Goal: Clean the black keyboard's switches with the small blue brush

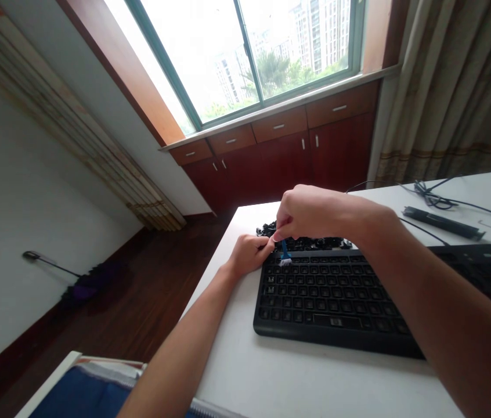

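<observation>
A black keyboard lies on the white table, most of its keycaps off and its square sockets bare. My right hand reaches over its back left part, fingers pinched on a small blue brush. The brush's white bristles point down onto the back row of sockets. At the keyboard's back left corner is my left hand, its fingers curled and their tips close to my right fingertips. Whatever the left fingers grip is hidden. Loose black keycaps are heaped behind the keyboard, partly covered by my hands.
A long black plastic piece and a coiled black cable lie at the table's back right. The white table ends left of my left arm. A blue-covered chair stands at the lower left; an umbrella lies by the wall.
</observation>
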Available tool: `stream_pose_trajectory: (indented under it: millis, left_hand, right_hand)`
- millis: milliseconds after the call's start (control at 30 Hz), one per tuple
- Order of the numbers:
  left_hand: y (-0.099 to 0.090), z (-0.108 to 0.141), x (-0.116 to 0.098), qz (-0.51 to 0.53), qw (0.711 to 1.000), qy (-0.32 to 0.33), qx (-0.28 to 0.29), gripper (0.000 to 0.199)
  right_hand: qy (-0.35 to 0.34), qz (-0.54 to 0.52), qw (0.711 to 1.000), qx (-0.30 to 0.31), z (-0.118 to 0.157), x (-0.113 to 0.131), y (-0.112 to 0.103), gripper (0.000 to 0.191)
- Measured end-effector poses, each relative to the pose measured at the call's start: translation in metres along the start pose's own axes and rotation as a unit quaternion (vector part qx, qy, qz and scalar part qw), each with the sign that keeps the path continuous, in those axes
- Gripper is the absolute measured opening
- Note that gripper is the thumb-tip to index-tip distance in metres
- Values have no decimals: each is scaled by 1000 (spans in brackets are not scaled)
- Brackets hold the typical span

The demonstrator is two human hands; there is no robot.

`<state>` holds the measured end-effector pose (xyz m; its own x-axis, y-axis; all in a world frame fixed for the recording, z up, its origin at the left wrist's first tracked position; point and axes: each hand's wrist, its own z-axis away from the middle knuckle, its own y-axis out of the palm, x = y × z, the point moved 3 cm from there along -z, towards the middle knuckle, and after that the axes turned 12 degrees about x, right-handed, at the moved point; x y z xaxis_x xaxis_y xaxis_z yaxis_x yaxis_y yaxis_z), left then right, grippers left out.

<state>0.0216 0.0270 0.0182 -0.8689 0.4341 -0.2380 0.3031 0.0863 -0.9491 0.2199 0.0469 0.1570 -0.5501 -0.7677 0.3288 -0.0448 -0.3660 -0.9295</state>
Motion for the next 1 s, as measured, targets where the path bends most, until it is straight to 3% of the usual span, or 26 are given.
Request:
stream_pose_trajectory:
  millis: [167, 333, 433, 633, 833, 1000]
  left_hand:
    - [-2, 0, -4, 0, 1000, -4, 1, 52]
    - [-3, 0, -5, 5, 1000, -6, 3, 53]
    - [-3, 0, -5, 6, 1000, -5, 3, 53]
    - [-3, 0, -5, 8, 1000, -3, 1, 53]
    - [-3, -1, -6, 8, 1000, -2, -3, 53]
    - [-4, -1, -7, 9, 1000, -1, -4, 53]
  right_hand:
    - [85, 13, 995, 45, 8, 3, -4, 33]
    - [150, 19, 983, 102, 19, 5, -8, 23]
    - [172, 35, 980, 96, 22, 3, -8, 19]
    - [154, 42, 986, 38, 11, -5, -2, 25]
    - [112, 38, 992, 35, 4, -4, 1, 27]
    - [122, 39, 991, 37, 4, -3, 0, 27]
